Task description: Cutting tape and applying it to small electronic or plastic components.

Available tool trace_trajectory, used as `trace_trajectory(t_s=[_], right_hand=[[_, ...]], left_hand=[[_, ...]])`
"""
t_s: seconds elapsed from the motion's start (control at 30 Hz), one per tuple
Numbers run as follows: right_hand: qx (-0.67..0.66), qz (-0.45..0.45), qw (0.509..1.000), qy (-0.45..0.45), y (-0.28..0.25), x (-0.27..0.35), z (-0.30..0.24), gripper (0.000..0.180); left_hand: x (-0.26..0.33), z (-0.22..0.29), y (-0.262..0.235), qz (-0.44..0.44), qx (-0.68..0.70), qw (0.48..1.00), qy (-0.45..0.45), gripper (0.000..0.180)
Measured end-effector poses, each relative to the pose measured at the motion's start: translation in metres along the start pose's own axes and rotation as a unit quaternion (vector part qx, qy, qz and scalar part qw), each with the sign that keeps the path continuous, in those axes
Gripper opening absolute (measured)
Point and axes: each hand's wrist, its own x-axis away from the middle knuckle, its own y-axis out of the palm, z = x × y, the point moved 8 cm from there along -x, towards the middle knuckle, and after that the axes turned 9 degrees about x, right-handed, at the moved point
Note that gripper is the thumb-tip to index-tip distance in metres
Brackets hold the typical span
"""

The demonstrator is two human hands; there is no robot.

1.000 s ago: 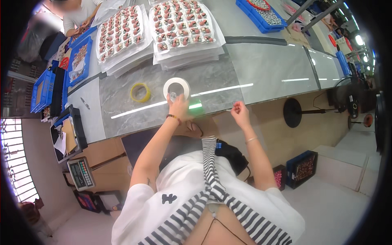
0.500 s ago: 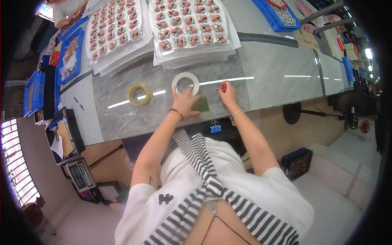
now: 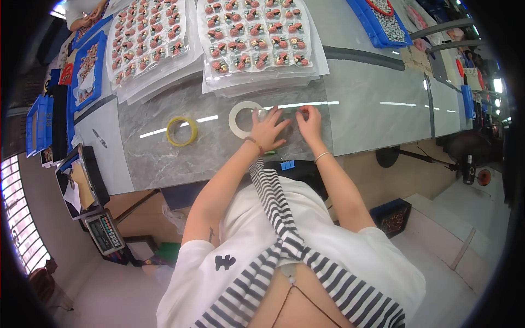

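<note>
Left hand (image 3: 268, 128) lies flat, fingers spread, touching the white tape roll (image 3: 242, 119) on the grey table (image 3: 164, 158). Right hand (image 3: 309, 121) fingers curled together just beside it; contents indiscernible.

Grey marble table (image 3: 164, 158), white tape roll (image 3: 240, 119), yellow tape roll (image 3: 182, 131), clear trays of small red pieces (image 3: 257, 38), blue bins (image 3: 377, 24)

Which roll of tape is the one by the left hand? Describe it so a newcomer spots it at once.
Start at the grey marble-patterned table and find the stacked clear trays of small red pieces along its far side. Just in front of them lies a flat white tape roll, with the left hand resting at its right edge. The other roll, the yellow tape roll, lies apart, further left.
</note>
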Motion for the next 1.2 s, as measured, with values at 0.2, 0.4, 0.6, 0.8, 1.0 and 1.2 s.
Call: trace_trajectory(t_s=[0.2,0.4,0.6,0.8,1.0,1.2], right_hand=[[-0.099,-0.062,0.992,0.053,0.012,-0.009,0.007,0.023],[-0.086,-0.190,0.978,0.019,0.034,-0.020,-0.020,0.042],[0.035,-0.194,0.975,-0.098,0.052,-0.024,-0.056,0.046],[0.007,-0.164,0.982,-0.094,0.051,-0.025,-0.065,0.040],[0.134,-0.148,0.979,-0.046,0.044,-0.038,-0.035,0.043],[0.064,-0.123,0.978,-0.153,0.025,-0.011,-0.077,0.042]], left_hand=[[-0.040,-0.007,0.033,-0.071,-0.039,0.996,-0.030,0.063],[-0.042,0.003,0.034,-0.152,-0.029,0.987,-0.043,0.066],[-0.017,-0.010,0.029,-0.108,-0.017,0.994,0.013,0.061],[0.022,-0.006,0.002,0.034,0.050,0.992,0.109,0.049],[0.096,-0.054,-0.080,0.260,0.021,0.961,-0.086,0.031],[0.207,-0.108,-0.115,0.364,-0.070,0.890,-0.266,0.030]])
